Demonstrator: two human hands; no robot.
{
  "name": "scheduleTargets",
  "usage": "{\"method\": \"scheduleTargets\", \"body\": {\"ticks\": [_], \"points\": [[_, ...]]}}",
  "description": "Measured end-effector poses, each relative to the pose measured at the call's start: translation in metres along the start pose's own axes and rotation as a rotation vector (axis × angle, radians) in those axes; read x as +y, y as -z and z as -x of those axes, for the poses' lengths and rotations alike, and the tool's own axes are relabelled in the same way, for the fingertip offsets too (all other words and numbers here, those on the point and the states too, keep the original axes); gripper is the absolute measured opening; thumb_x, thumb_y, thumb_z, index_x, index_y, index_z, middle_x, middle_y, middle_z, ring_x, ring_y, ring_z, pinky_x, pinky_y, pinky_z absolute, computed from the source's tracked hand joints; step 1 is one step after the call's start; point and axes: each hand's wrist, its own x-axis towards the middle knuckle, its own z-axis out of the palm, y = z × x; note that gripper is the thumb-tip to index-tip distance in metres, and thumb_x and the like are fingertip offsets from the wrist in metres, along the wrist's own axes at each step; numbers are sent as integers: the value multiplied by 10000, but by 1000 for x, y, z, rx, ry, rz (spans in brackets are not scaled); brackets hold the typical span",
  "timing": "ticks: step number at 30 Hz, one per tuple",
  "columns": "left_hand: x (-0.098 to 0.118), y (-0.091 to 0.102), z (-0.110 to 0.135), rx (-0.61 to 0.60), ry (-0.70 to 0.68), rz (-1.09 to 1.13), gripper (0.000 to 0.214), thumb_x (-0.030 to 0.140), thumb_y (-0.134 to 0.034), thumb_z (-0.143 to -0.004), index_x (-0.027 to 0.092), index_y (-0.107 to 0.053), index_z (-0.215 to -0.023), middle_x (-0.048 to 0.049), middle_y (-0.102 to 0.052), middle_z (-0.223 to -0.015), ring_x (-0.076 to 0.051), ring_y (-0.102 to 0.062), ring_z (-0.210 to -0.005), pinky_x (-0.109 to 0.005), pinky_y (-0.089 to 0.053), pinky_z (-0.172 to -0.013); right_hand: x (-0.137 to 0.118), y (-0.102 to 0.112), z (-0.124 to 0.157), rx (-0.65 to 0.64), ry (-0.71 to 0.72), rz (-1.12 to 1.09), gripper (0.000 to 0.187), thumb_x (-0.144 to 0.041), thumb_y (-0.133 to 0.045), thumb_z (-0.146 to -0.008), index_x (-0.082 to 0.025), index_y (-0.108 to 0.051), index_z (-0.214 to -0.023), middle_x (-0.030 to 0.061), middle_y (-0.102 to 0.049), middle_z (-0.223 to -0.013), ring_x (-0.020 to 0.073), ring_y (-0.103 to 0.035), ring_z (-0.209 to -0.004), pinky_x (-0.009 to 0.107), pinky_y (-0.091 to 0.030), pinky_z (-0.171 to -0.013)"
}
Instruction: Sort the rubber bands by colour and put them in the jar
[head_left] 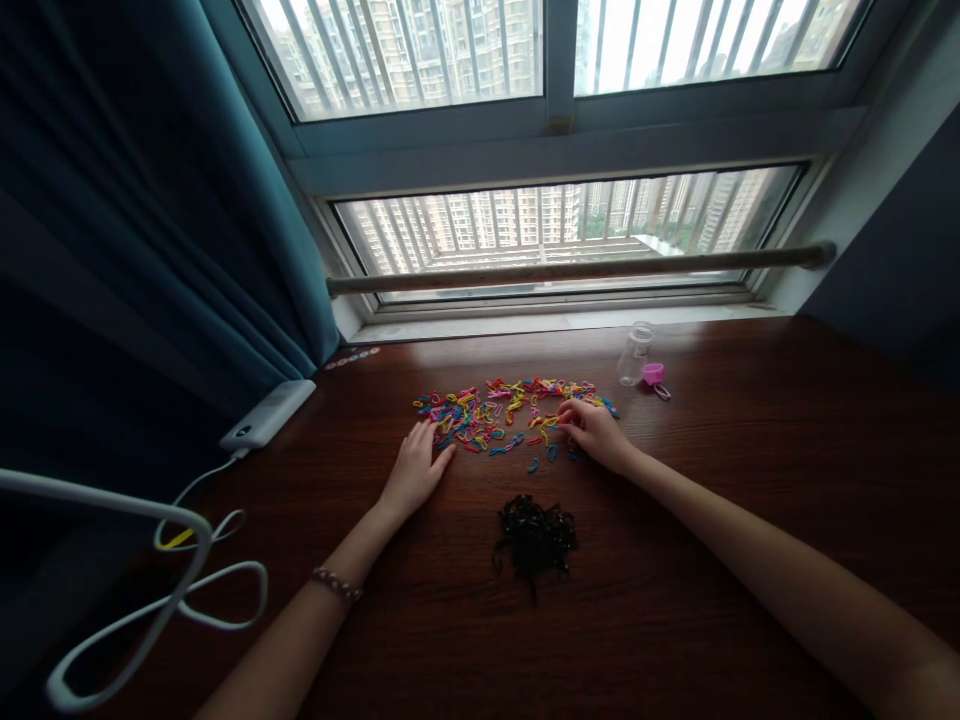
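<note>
Small colourful rubber bands [469,415] in red, yellow, blue and pink lie scattered in a wide pile on the dark wooden table. My left hand [415,465] rests on the table at the pile's left edge, fingers stretched out and thumb apart, holding nothing. At the right part of the pile, my right hand [596,435] has its fingers bent and drawn together among the bands; what is between the fingertips is too small to make out. Nearer to me, between my forearms, sits a heap of black rubber bands [536,535].
A clear plastic bottle [636,355] stands at the back right, beside a pink cap [653,374] with a loop. On the left lie a white power bank [268,413] and a looping white cable [225,570]. Behind are a window rail [570,270] and a blue curtain [247,200].
</note>
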Motion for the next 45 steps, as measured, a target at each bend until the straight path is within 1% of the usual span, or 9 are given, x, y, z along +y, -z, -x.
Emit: {"method": "scheduleTargets", "body": {"ticks": [10, 15, 17, 23, 28, 32, 35, 39, 45], "points": [[59, -10, -33, -63, -206, 572, 415, 213, -445, -783, 173, -446, -1196, -91, -489, -1255, -202, -445, -1172, -385, -354, -1006, 4, 11, -8, 234, -173, -492, 227, -252, -452, -787, -171, -502, -993, 90, -624, -982, 153, -647, -749, 300, -525, -679], [62, -13, -60, 267, -19, 852, 329, 177, -401, -781, 147, -497, -1094, -106, -568, -1134, -191, -558, -1032, -368, -451, -902, 3, 16, -5, 239, -117, -236, 206, -231, -431, -803, -167, -596, -907, 68, -653, -882, 170, -630, -784, 303, -501, -711], [53, -11, -68, 285, 36, 872, 275, 196, -419, -772, 135, -534, -1015, -103, -626, -1001, -196, -615, -899, -367, -496, -812, -1, 17, -6, 196, -72, -153, 205, -221, -431, -805, -175, -615, -885, 53, -662, -839, 167, -623, -772, 293, -490, -710], [17, -6, -78, 299, -1, 594, 235, 248, -436, -781, 131, -610, -889, -84, -655, -881, -200, -612, -842, -354, -489, -781, -31, -9, -30, -77, 203, 64, 232, -285, -460, -828, -199, -615, -978, 64, -641, -976, 181, -568, -932, 320, -422, -838], [-2, -13, -79, 384, 130, 122, 307, 263, -488, -766, 137, -570, -1034, -121, -553, -1145, -264, -445, -1133, -444, -330, -983, -54, -64, -60, -252, 207, 343, 682, -624, -611, -598, -319, -497, -1197, 86, -363, -1351, 375, -287, -1202, 572, -232, -931], [-1, -20, -80, 215, 98, 114, 334, 304, -471, -795, 101, -562, -1044, -140, -577, -1098, -254, -495, -1073, -403, -371, -954, -50, -82, -77, -291, 175, 358, 367, -500, -588, -711, -291, -640, -1009, 71, -558, -1147, 287, -454, -1065, 441, -343, -878], [9, -19, -79, 117, -57, 249, 326, 329, -423, -834, 125, -562, -1047, -107, -594, -1077, -207, -539, -1015, -338, -416, -911, -36, -70, -86, -295, 199, 264, 168, -252, -577, -758, -198, -692, -869, 68, -660, -886, 181, -576, -840, 277, -410, -769], [22, -14, -78, 36, -232, 341, 349, 352, -429, -839, 149, -529, -1105, -92, -571, -1129, -190, -519, -1056, -329, -401, -929, -24, -35, -97, -213, 114, 96, 167, -181, -626, -679, -160, -702, -827, 41, -684, -764, 147, -603, -694, 222, -425, -650], [21, -18, -77, 89, -154, 169, 502, 404, -612, -699, 139, -525, -1117, -136, -515, -1208, -283, -408, -1172, -472, -296, -993, -33, 9, -105, -202, 64, -22, 202, -172, -562, -717, -150, -693, -868, 38, -688, -775, 141, -609, -712, 225, -444, -650]]}}
